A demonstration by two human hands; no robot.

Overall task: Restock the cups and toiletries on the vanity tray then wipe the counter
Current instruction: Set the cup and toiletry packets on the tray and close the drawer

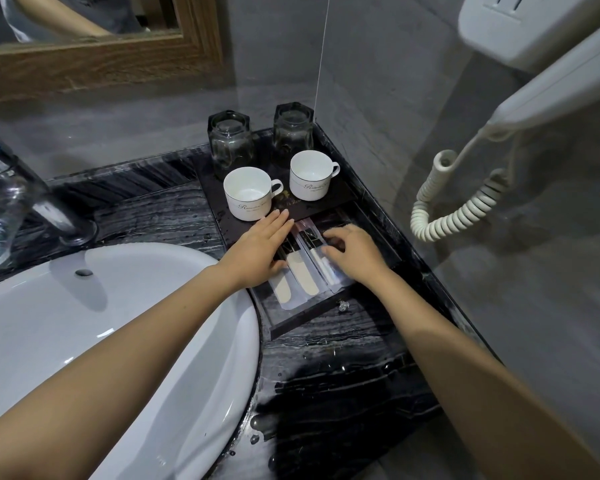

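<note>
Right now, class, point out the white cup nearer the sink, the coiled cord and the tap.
white cup nearer the sink [247, 195]: head view, inside, on its bottom.
coiled cord [465, 212]: head view, on a lower coil.
tap [14, 202]: head view, on its chrome body.

Two white mugs [246, 197] stand upright on the black vanity tray [302, 322], inverted glass tumblers [230, 143] behind, wrapped combs [303, 278] in front.

On my feed the bench [343, 393] reads as glossy black veined stone, beaded with water. The tray [291, 325] is dark and shiny. The left cup [248, 199] and right cup [310, 174] look like glazed white ceramic. The left tumbler [229, 140] and right tumbler [293, 131] behind them are clear glass. The near wrappers [302, 271] are shiny clear plastic. On the left I see a glazed white basin [84, 323] and a polished metal tap [11, 199]. The far mirror frame [118, 64] is matt grained wood, and the dryer [534, 64] on the right is matt white plastic.
</note>
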